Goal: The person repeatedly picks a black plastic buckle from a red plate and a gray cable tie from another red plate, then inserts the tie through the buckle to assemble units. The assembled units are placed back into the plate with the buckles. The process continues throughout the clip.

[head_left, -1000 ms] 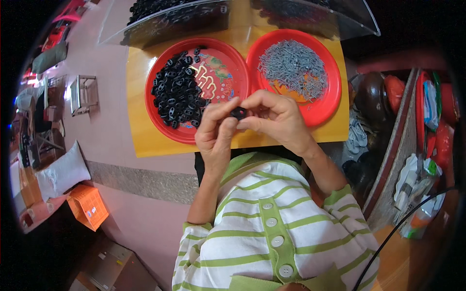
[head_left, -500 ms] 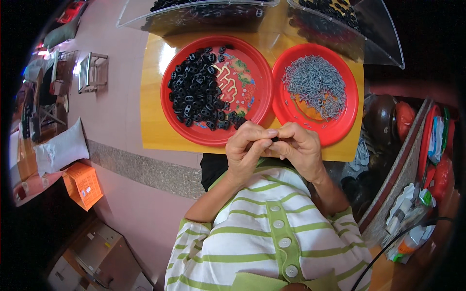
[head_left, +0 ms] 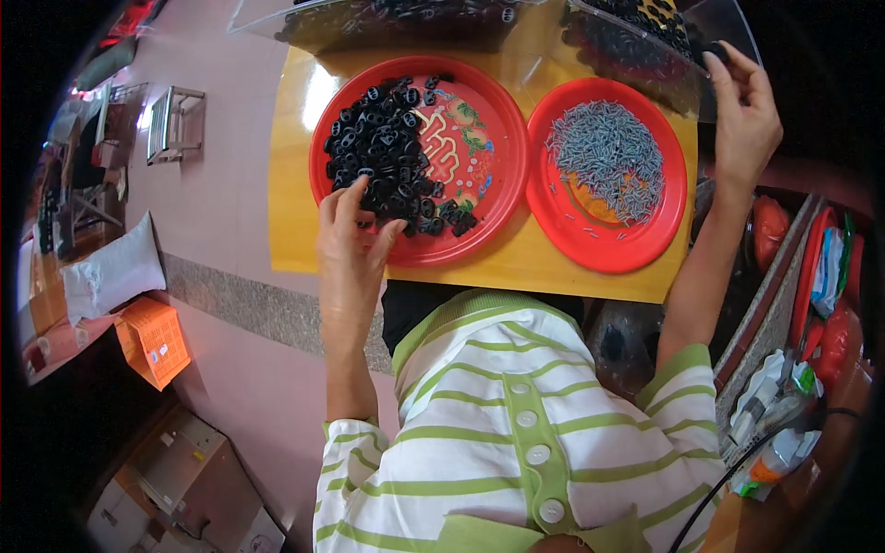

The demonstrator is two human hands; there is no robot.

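My left hand (head_left: 348,235) reaches over the near-left rim of a large round red tray (head_left: 498,120). Its thumb and fingers are apart beside a heap of small black oval plastic parts with holes (head_left: 383,138). At the far right, my right hand (head_left: 749,120) is raised at the edge of a clear bin (head_left: 687,78), pinching a small black piece (head_left: 714,52) between thumb and fingers. A smaller red plate (head_left: 604,258), between the tray and my right arm, carries a pile of grey metal screws (head_left: 608,152).
Another clear bin (head_left: 396,32) of black parts stands at the table's far side. The yellow tabletop (head_left: 293,203) lies under everything. Bags and red items (head_left: 839,332) crowd the right side. An orange plastic crate (head_left: 155,343) and a metal stool (head_left: 175,124) are on the left floor.
My hands were together in front of my chest on a small black piece. They have parted: the left went to the black heap, the right up to the far-right bin with a black piece.
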